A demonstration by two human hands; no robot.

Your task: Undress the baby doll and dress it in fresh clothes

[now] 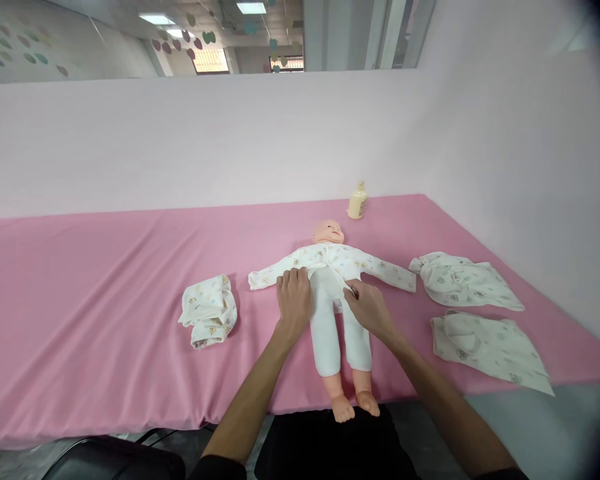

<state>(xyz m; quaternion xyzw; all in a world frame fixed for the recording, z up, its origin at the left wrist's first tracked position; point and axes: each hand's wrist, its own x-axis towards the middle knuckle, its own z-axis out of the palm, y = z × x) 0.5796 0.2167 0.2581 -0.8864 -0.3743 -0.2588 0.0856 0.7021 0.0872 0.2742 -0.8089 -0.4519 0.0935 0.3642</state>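
A baby doll (329,232) lies on its back on the pink cloth, feet toward me. It wears a white patterned baby shirt (325,255) with both sleeves spread out, and plain white trousers (326,340). The shirt's front parts below the chest. My left hand (294,297) is closed at the shirt's lower edge on the left side, its fingertips partly hidden. My right hand (369,305) pinches the shirt's edge on the right side, over the trousers' waist.
A folded patterned baby garment (209,310) lies left of the doll. To the right are a bunched patterned cloth (465,280) and a flat patterned piece (490,347). A pump bottle (357,202) stands behind the doll's head. The pink-covered table (105,300) meets white walls.
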